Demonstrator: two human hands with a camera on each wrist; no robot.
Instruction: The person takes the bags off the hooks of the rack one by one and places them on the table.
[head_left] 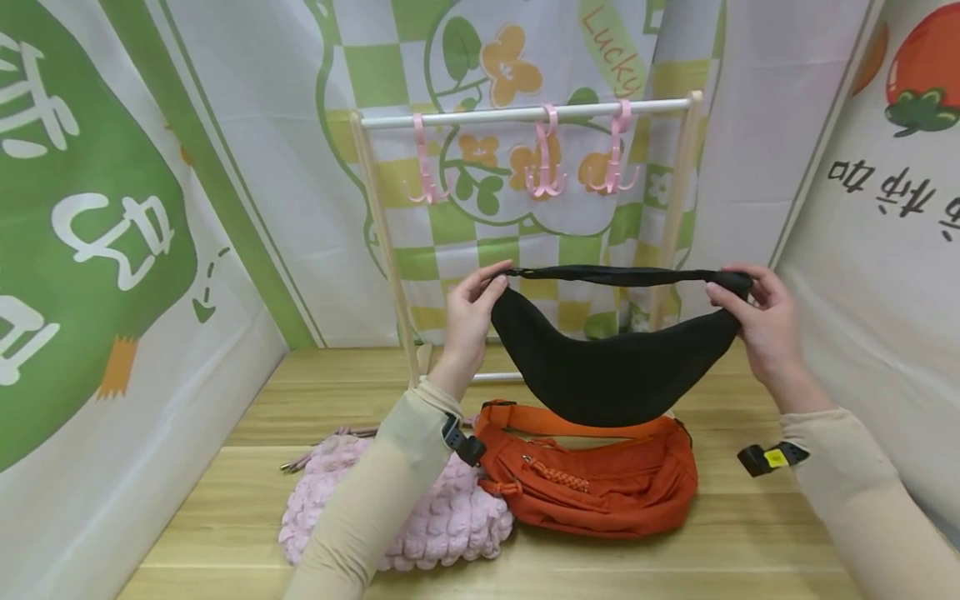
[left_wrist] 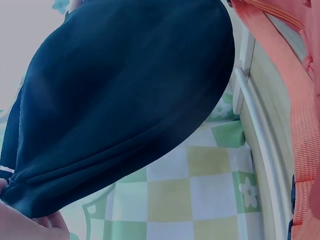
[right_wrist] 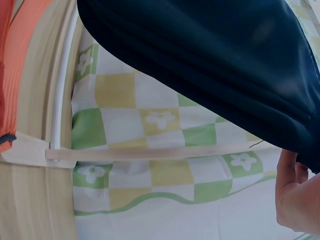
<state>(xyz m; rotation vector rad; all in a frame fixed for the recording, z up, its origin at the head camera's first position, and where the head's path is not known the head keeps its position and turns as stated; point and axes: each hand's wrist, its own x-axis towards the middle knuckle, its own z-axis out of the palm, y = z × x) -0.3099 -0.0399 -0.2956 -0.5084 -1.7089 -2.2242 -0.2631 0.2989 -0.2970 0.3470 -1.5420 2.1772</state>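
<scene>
A black crescent-shaped sling bag (head_left: pixel 611 371) hangs stretched between both hands in the head view, its strap (head_left: pixel 615 275) running across the top. My left hand (head_left: pixel 472 312) pinches its left corner between thumb and fingers. At the opposite corner my right hand (head_left: pixel 768 325) grips the fabric and strap end. Both wrist views show the bag's dark body (left_wrist: pixel 130 95) filling much of the picture, with fingers at its edge. Below it, an orange-red bag (head_left: pixel 600 492) lies on the table, and a pink puffy bag (head_left: pixel 450 525) lies to its left, partly covered by the left forearm.
Behind the bag stands a rack with a white rail (head_left: pixel 487 115) and wooden posts (head_left: pixel 678 183). Pink hooks (head_left: pixel 545 158) hang from the rail. Patterned cloth (head_left: pixel 375 75) covers the back, with printed cloth walls on both sides. The table (head_left: pixel 247 483) is wooden.
</scene>
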